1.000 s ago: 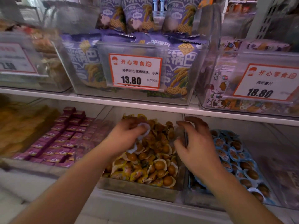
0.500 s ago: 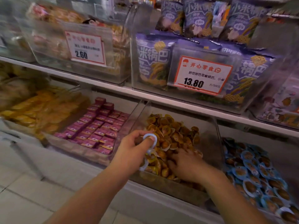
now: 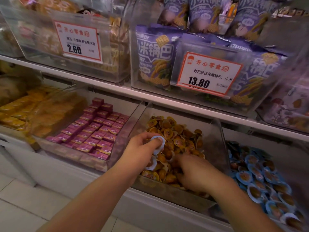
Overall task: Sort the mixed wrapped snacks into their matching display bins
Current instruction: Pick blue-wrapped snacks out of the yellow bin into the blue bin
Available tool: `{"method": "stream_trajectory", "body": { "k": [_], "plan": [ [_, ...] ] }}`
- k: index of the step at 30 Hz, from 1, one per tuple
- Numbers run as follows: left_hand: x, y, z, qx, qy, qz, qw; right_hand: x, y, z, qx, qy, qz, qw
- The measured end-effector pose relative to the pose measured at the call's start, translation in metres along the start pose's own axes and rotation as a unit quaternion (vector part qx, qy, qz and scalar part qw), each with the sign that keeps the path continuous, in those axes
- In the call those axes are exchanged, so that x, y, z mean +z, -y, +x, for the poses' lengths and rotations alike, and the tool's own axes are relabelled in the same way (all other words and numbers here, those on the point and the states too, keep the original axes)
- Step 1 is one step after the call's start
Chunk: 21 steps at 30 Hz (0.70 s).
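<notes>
Left hand: my left hand [image 3: 142, 148], centre frame, pinches blue-rimmed snack cups [image 3: 156, 144] – at least two, strays lifted clear of the pile.
Right hand: my right hand [image 3: 195, 174] is buried knuckles-up in the yellow-wrapped snacks [image 3: 175, 139]; fingers curled into the heap, whether they hold anything I cannot tell.
Centre bin: clear bin [image 3: 215, 143] of yellow wraps, sorting under way.
Destination: blue bin [image 3: 260, 178], lower right – matching blue-rimmed cups, well filled.
Progress: I judge it partway; strays in hand not yet delivered, more may lie under the pile.
Neighbours: magenta packets [image 3: 93, 131] left of centre; orange packets [image 3: 15, 113] far left; purple bags [image 3: 155, 54] and price card [image 3: 209, 73] on the upper shelf.
Obstruction: my right forearm lies across the path to the blue bin.
</notes>
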State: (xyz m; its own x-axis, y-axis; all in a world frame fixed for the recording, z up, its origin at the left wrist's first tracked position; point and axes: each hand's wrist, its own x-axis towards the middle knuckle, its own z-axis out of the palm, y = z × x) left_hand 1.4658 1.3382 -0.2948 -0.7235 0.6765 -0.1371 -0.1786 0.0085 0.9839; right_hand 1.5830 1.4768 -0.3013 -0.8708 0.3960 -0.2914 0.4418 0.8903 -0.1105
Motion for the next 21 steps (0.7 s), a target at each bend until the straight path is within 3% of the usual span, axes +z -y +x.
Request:
{"method": "stream_trajectory", "body": {
  "k": [6,9,10,12,13,15,18,20,21],
  "plan": [
    [0.011,-0.003,0.001,0.008,-0.026,-0.037,0.999,0.006,-0.001,-0.004,0.034,-0.123,0.073,0.989],
    [0.015,-0.006,0.002,0.060,-0.052,-0.020,0.997,-0.010,0.003,-0.014,0.053,-0.211,0.297,0.930],
    [0.018,-0.006,0.001,0.101,-0.066,-0.005,0.993,-0.015,0.006,-0.018,0.071,-0.217,0.413,0.882],
    [0.028,-0.004,-0.003,0.212,-0.103,0.053,0.970,-0.021,0.015,-0.027,0.081,-0.143,0.678,0.716],
    [0.035,-0.003,-0.007,0.260,-0.113,0.088,0.955,-0.022,0.021,-0.032,0.060,-0.081,0.772,0.628],
    [0.047,0.000,-0.015,0.343,-0.114,0.194,0.912,-0.023,0.029,-0.041,0.033,-0.021,0.862,0.506],
    [0.066,0.004,-0.016,0.470,-0.081,0.356,0.804,-0.027,0.025,-0.046,0.018,-0.058,0.925,0.376],
    [0.079,0.004,-0.017,0.482,-0.064,0.384,0.785,-0.033,0.017,-0.051,0.020,-0.103,0.934,0.341],
    [0.086,0.004,-0.018,0.480,-0.056,0.395,0.781,-0.035,0.011,-0.053,0.026,-0.117,0.932,0.342]
  ]
}}
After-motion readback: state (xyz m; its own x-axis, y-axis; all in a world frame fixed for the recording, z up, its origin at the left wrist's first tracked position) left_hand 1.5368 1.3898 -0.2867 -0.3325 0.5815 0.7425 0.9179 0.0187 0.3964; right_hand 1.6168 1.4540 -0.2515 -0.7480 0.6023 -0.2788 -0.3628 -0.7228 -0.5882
